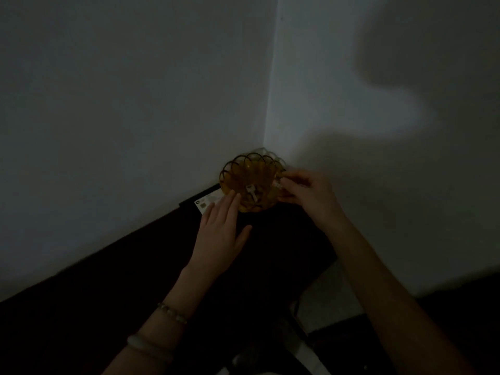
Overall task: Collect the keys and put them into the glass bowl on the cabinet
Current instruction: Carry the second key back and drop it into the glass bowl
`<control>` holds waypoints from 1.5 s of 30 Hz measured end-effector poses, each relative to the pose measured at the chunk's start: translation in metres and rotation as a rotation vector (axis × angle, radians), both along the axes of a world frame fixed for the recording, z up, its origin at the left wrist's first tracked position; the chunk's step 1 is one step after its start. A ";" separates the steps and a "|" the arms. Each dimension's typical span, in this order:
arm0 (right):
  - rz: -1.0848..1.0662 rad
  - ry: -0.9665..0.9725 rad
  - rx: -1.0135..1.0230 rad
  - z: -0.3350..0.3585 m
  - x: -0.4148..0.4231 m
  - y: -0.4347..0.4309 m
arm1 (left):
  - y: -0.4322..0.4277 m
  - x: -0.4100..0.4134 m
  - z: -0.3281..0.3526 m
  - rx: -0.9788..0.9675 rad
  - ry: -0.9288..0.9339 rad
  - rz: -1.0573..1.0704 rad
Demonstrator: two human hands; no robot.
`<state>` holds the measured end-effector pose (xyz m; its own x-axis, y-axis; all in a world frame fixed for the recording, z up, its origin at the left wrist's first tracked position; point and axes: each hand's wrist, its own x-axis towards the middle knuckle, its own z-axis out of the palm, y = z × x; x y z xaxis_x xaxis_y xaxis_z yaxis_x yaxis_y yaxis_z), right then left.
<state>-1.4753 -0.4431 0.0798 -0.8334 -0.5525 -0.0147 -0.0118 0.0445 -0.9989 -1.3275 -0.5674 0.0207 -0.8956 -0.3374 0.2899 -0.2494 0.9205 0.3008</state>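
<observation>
Dim light fills a room corner where two pale walls (pixel 135 90) meet, and a large soft shadow (pixel 400 58) lies on the right wall. Below them the cabinet (pixel 270 253) is a very dark surface, almost black, so its edges and texture are hard to make out; its near part runs out of the picture at the bottom. An amber glass bowl (pixel 251 169) with a scalloped rim stands in the corner on the surface, close to both walls. Inside the bowl a pale key (pixel 250 192) lies near the front; other shapes under it are too dark to tell. The left hand (pixel 219 234) is flat and spread, fingers together and thumb apart, its fingertips at the front left rim of the bowl, holding nothing. The right hand (pixel 305 193) is at the right rim of the bowl with fingers curled and pinched together around something small and pale; what it is cannot be told, because the fingers hide most of it. Behind the left hand a white card (pixel 208 203) with small print lies on the surface, partly covered by the fingers. Two bracelets (pixel 173 312) are on the left wrist.
</observation>
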 end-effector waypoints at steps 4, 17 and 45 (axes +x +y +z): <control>0.081 0.116 0.129 -0.011 -0.044 -0.037 | -0.011 -0.017 -0.007 0.033 0.007 0.039; 0.337 0.382 0.692 -0.065 -0.094 -0.102 | -0.028 -0.032 -0.024 0.017 -0.076 0.074; 0.086 1.041 0.710 0.006 0.064 -0.005 | -0.001 0.025 0.026 -0.117 0.139 0.062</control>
<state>-1.4118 -0.4476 0.0854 -0.5909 -0.7447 0.3103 -0.8059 0.5265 -0.2710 -1.3023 -0.5679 0.0470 -0.8227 -0.3475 0.4499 -0.2706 0.9354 0.2277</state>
